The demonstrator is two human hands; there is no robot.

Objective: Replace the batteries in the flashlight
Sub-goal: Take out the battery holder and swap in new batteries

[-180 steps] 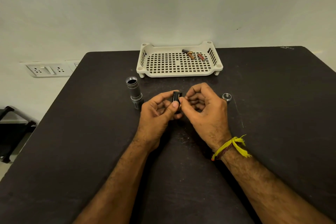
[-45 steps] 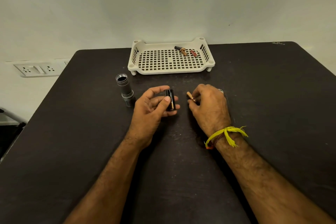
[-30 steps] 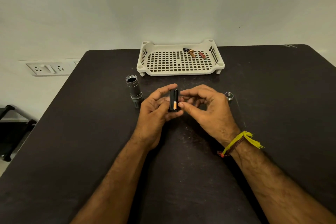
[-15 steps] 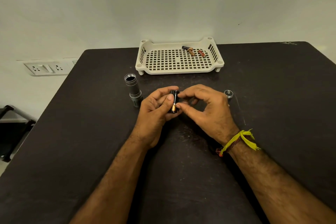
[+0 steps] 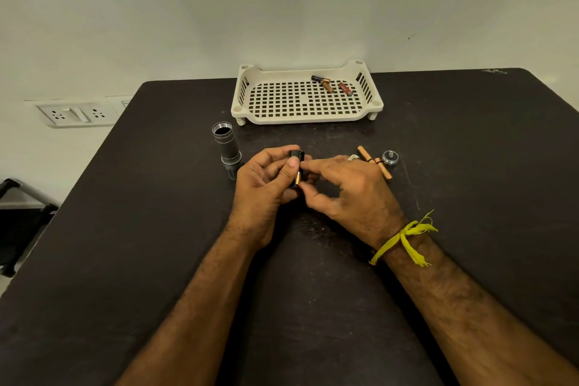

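My left hand (image 5: 266, 185) grips a small black battery holder (image 5: 296, 156) upright at the table's middle. A copper-and-black battery (image 5: 298, 178) sits in the holder, and the fingertips of my right hand (image 5: 347, 191) pinch and press it. The grey flashlight body (image 5: 227, 149) stands on end to the left, its open end up. Loose batteries (image 5: 372, 161) lie on the table behind my right hand, beside the round tail cap (image 5: 390, 157).
A cream perforated tray (image 5: 250, 103) stands at the table's back edge with three batteries (image 5: 327, 84) in its right part. The table is dark (image 5: 156, 229). A wall socket plate (image 5: 75, 114) is to the left, and a dark chair frame (image 5: 18, 213) beyond the left edge.
My right hand came in from the right with a battery and set it against the holder. It now presses lower on that battery. Loose batteries behind it have come into view.
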